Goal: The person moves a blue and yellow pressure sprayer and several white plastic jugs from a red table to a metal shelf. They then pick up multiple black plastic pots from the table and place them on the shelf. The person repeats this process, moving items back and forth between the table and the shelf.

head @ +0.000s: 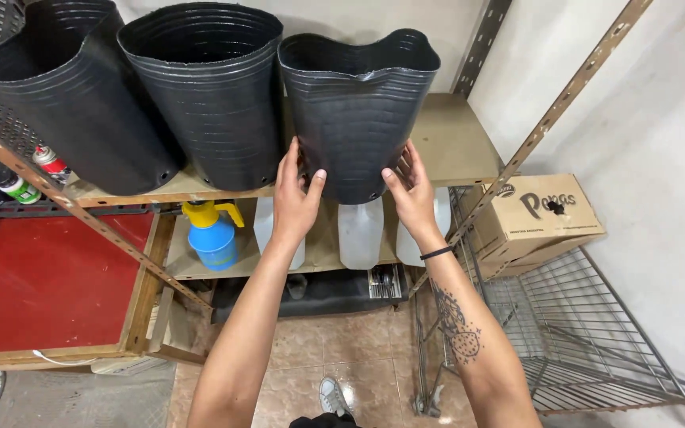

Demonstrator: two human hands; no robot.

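Step in hand: both hands are cupping the rightmost black pot (356,111) at its lower wall, at the front edge of the top shelf (457,143); judging by the grip, the pot is being steadied or seated there.
Doing it well: the wall is looking thin and soft, and the rim is already buckling inward at the front; pressing lightly with flat palms low on the body seems wiser than pinching; keeping the base level on the board is probably helping it not to tip toward the person.
Left hand (295,194): grasping the pot's lower left side; fingers are spreading upward along the wall, thumb lying in front.
Right hand (412,190): grasping the pot's lower right side; fingers are pointing up, a dark band is circling the wrist.
Pot relative to hands: it is sitting between the two palms and rising above them; its base is lying just above the fingertips' heel, at the shelf lip.
Neighbours: a second black pot (208,87) is touching or nearly touching it on the left; a third black pot (57,87) is leaning further left.
Below: a blue spray bottle (214,234) and clear jugs (358,234) are standing on the lower shelf; a cardboard box (537,214) is resting on a wire rack (596,333) to the right.
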